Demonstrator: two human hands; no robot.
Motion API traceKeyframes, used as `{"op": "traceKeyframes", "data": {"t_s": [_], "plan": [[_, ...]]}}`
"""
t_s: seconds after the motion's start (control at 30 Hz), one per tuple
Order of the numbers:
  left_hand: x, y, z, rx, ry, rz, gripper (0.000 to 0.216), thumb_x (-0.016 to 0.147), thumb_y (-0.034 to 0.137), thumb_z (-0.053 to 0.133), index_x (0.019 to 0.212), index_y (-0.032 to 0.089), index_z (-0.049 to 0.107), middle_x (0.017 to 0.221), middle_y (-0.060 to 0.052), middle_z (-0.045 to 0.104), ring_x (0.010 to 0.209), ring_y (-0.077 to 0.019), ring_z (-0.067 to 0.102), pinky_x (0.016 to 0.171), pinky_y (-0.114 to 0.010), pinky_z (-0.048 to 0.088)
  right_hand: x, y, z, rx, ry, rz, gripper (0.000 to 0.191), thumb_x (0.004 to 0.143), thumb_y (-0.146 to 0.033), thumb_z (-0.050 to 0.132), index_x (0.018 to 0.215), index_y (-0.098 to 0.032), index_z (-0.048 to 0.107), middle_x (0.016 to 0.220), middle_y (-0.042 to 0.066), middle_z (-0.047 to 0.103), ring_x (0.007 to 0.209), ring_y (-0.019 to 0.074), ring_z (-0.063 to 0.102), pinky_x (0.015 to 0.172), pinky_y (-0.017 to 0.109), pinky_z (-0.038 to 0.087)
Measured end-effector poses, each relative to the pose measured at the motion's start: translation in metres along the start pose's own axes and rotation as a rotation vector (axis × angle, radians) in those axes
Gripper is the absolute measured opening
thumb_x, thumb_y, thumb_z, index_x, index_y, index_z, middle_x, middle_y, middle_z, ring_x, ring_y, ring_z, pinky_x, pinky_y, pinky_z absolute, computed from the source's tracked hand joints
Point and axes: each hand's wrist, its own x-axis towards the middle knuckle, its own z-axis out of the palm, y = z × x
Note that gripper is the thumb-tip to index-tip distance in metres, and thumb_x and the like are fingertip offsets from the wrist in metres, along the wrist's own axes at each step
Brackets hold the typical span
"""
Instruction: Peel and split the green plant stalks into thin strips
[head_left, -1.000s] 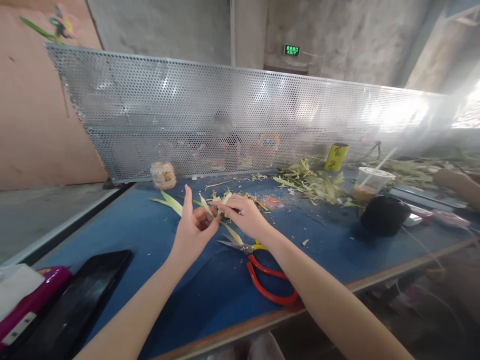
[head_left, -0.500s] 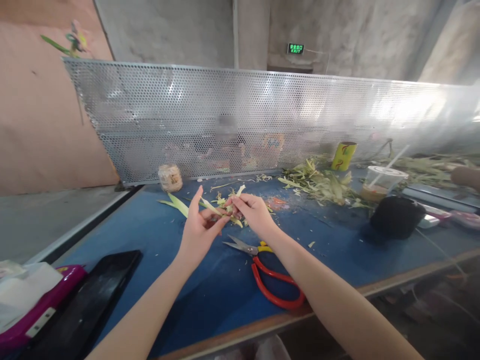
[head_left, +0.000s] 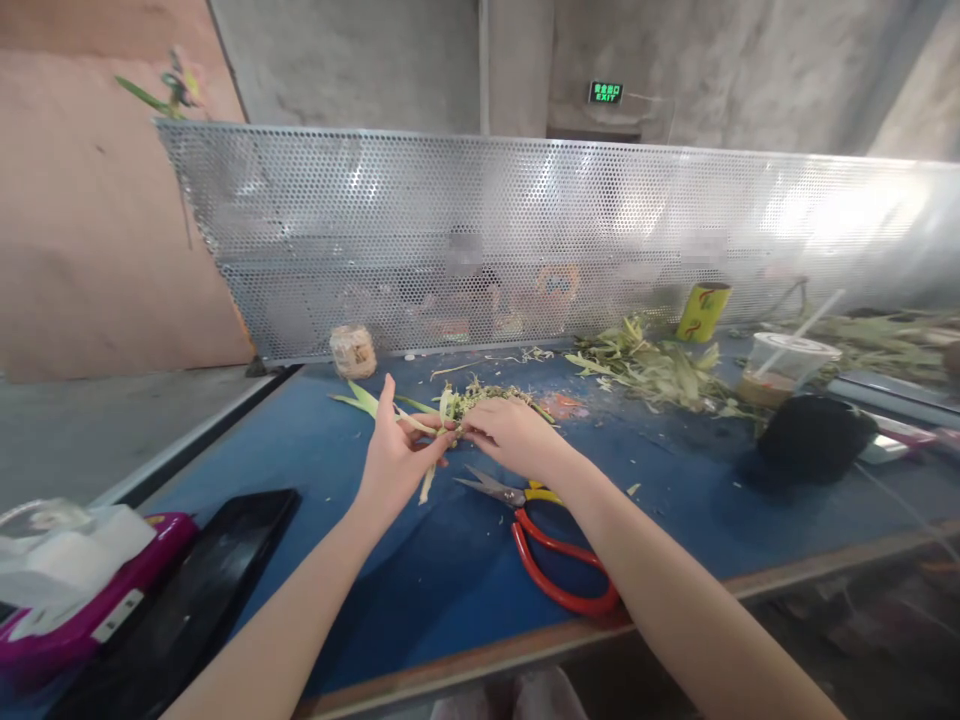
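Note:
Pale green corn husk strips run through my left hand, whose thumb and fingers close on them while one finger points up. A strip end dangles beneath these fingers. My right hand is curled, back upward, its fingertips meeting the work beside the left fingertips. They seem to pinch the husk there, though the hand partly hides the grip. Behind the right hand lies a bundle of thin plant scraps. Scissors with red and yellow handles rest, blades apart, beneath the right wrist.
A black phone and a magenta power strip with white plugs lie left. A twine roll stands behind. Rightward are a husk pile, yellow tube, drink cup and black object. Perforated metal screen backs the table.
My right hand has turned palm-down and come lower over the scraps. The strip end that stuck up at its fingertips no longer shows there; one now hangs below my left hand.

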Motion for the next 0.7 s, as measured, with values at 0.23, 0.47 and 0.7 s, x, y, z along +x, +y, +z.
{"op": "traceKeyframes", "data": {"t_s": [0.23, 0.47, 0.7], "plan": [[0.004, -0.004, -0.002, -0.023, -0.023, -0.027, 0.107, 0.058, 0.020, 0.069, 0.135, 0.018, -0.004, 0.070, 0.001, 0.061, 0.056, -0.0124, 0.058, 0.057, -0.030, 0.051, -0.004, 0.004, -0.007, -0.349, -0.035, -0.105, 0.014, 0.081, -0.012, 0.047, 0.092, -0.020, 0.053, 0.085, 0.004, 0.059, 0.082, 0.0166, 0.050, 0.068, 0.028, 0.032], [0.002, 0.006, -0.004, -0.039, 0.051, 0.016, 0.094, 0.059, 0.020, 0.069, 0.132, 0.015, 0.009, 0.062, 0.003, 0.061, 0.055, -0.0121, 0.058, 0.061, -0.032, 0.051, -0.002, 0.005, -0.009, -0.332, 0.001, -0.127, 0.014, 0.081, -0.012, 0.047, 0.092, -0.020, 0.052, 0.084, 0.003, 0.058, 0.081, 0.0167, 0.048, 0.067, 0.028, 0.033], [0.001, 0.003, -0.003, -0.054, -0.015, -0.042, 0.096, 0.069, 0.027, 0.062, 0.135, 0.020, -0.008, 0.083, -0.007, 0.066, 0.065, -0.0164, 0.062, 0.050, -0.025, 0.049, -0.004, 0.004, -0.008, 0.000, 0.084, -0.031, 0.011, 0.082, -0.018, 0.041, 0.079, -0.016, 0.051, 0.082, 0.005, 0.054, 0.081, 0.0151, 0.046, 0.076, 0.030, 0.036]]}}
